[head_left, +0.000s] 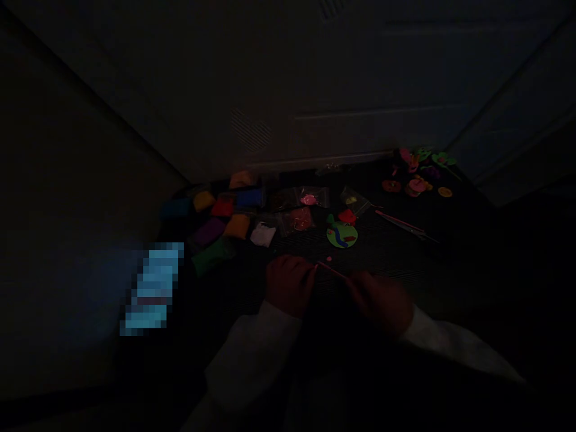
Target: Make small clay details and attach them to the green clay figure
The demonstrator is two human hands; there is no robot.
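In the dim light my left hand is closed just above the dark table, its fingertips pinched together at the tip of a thin pinkish stick. What they pinch, if anything, is too small to make out. My right hand is closed around the other end of this thin stick, which points left towards my left fingertips. Just beyond them lies a small pink dot, perhaps of clay. Behind it is a round green clay piece with a blue wavy strip and red bits on it, and a red lump touches its top.
Several coloured clay packets lie at the left, with clear bags beside them. Scissors rest at the right. Small clay figures stand at the back right. A bright, blurred-out screen is at the far left.
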